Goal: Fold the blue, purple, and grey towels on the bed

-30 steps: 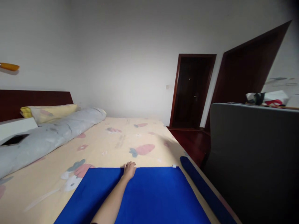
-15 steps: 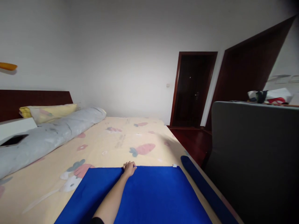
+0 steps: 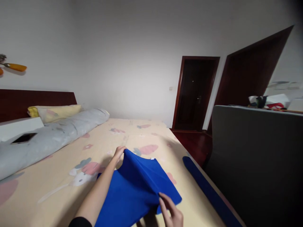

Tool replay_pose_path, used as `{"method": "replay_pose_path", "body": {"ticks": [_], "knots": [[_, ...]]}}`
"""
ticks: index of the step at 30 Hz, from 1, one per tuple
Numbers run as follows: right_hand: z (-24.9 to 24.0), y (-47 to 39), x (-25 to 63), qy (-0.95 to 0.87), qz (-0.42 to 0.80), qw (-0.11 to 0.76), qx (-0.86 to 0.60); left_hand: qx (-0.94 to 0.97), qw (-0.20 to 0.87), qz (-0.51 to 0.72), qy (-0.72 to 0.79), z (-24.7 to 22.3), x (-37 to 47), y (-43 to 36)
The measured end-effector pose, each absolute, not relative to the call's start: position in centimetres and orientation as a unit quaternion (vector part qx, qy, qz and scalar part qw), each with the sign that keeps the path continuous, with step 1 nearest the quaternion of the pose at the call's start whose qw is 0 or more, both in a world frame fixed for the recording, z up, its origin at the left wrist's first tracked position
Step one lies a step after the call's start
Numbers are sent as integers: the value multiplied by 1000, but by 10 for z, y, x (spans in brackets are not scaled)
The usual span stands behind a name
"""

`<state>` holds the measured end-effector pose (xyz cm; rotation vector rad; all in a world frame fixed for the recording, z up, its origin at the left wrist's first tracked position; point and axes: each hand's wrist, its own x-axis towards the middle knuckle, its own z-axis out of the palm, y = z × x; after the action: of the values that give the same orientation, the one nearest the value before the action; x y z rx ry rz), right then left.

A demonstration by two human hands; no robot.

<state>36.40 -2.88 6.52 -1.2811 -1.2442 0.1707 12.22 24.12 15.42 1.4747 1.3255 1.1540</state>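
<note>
Left hand (image 3: 119,153) and right hand (image 3: 171,212) apart, each clamped on the blue cloth (image 3: 132,183).
The left hand grips the cloth's far edge, raised to a peak; the right hand pinches a fold nearer the camera, thumb against fingers. The cloth lies partly lifted over the near part of the bed (image 3: 132,138), white tag (image 3: 152,158) at its far edge. A dark blue strip (image 3: 208,187) lies apart from it, along the bed's right edge.
</note>
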Motion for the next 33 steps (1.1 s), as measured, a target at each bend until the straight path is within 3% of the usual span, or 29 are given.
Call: {"method": "replay_pose_path", "body": {"ticks": [7, 13, 22, 33], "knots": [[181, 29, 400, -515, 201, 688, -471, 529, 521, 546, 387, 220, 73, 215], [241, 70, 422, -607, 201, 621, -454, 487, 592, 544, 340, 249, 60, 190], [277, 105, 445, -623, 184, 617, -445, 488, 559, 583, 332, 272, 50, 176], [287, 132, 446, -640, 157, 611, -438, 551, 458, 581, 384, 296, 38, 159]]}}
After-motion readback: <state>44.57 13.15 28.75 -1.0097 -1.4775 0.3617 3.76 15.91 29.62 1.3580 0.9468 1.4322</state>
